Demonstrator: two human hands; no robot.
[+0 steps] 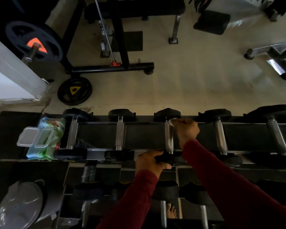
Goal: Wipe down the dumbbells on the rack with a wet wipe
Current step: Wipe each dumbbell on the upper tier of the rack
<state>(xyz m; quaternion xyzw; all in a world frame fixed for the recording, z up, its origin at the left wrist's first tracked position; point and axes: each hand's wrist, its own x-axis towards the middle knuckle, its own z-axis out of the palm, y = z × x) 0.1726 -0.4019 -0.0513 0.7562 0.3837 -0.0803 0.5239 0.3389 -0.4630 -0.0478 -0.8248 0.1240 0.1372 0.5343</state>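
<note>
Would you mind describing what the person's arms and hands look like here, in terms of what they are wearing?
Both arms are covered by long, dark red sleeves that end at the wrists. The left hand and the right hand are bare: no gloves, and no rings, watch or bracelet show in this dim view. The fabric looks plain, with no visible print or logo.

long dark red sleeves (234, 187) on both arms; bare foot (171, 211).

2 weight plates (74, 93), bench (135, 7), grey lid (20, 204)
</note>
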